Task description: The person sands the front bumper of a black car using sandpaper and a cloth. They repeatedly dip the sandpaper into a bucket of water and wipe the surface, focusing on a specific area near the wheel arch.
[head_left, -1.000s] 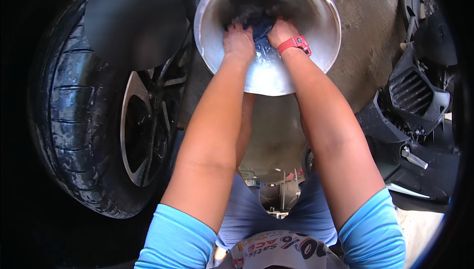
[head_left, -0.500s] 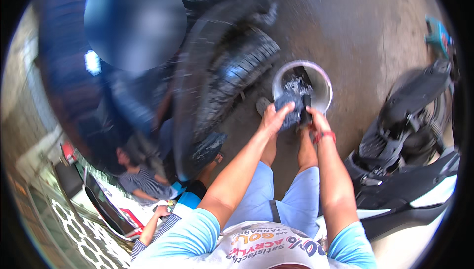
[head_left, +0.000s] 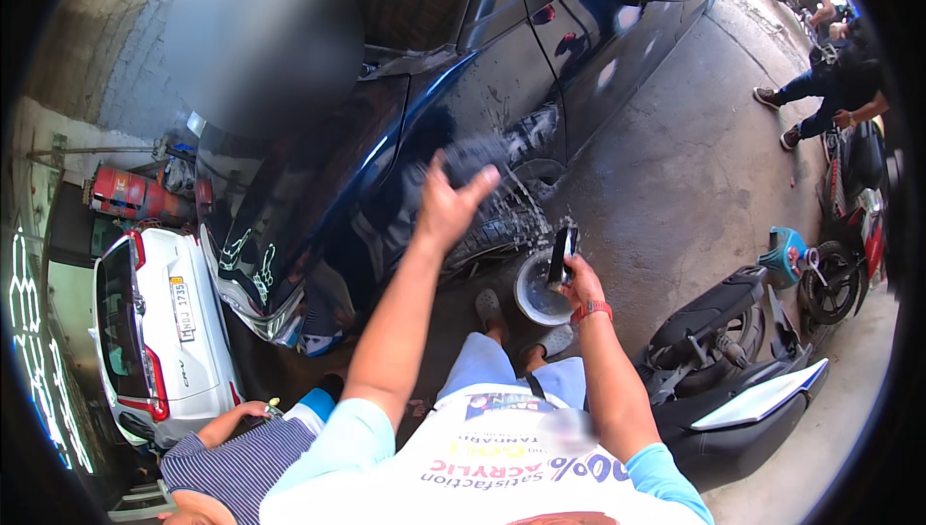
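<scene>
A long, flat black block, with a pale edge, is being held over the right part of a round, light grey bucket, its length pointing toward the far side. The bucket is standing just right of a dark blue car's fender, which is showing wet streaks. A grey shape is blurring before the fender, too smeared to identify.
</scene>
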`<control>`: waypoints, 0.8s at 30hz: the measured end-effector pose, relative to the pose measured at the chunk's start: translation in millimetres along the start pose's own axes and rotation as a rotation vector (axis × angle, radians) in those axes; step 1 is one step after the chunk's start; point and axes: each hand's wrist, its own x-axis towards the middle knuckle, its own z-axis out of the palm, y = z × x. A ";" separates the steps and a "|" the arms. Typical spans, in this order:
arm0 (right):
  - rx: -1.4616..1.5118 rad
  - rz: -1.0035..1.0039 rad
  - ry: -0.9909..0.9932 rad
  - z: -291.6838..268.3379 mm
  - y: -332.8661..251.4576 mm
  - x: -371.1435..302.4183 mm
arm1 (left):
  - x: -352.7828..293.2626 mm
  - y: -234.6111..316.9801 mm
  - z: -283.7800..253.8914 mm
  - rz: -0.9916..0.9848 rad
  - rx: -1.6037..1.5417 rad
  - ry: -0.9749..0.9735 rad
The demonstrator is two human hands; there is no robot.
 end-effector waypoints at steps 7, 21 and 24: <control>-0.010 -0.053 0.064 -21.6 -29.8 -69.6 | 69.5 37.8 -86.0 0.225 1.310 0.027; -0.112 -0.217 0.300 -17.6 20.2 -77.3 | 118.1 -10.9 -77.2 0.629 1.285 -0.095; -0.235 -0.346 0.271 44.5 2.4 -82.2 | 135.3 10.4 -87.0 0.651 1.215 -0.266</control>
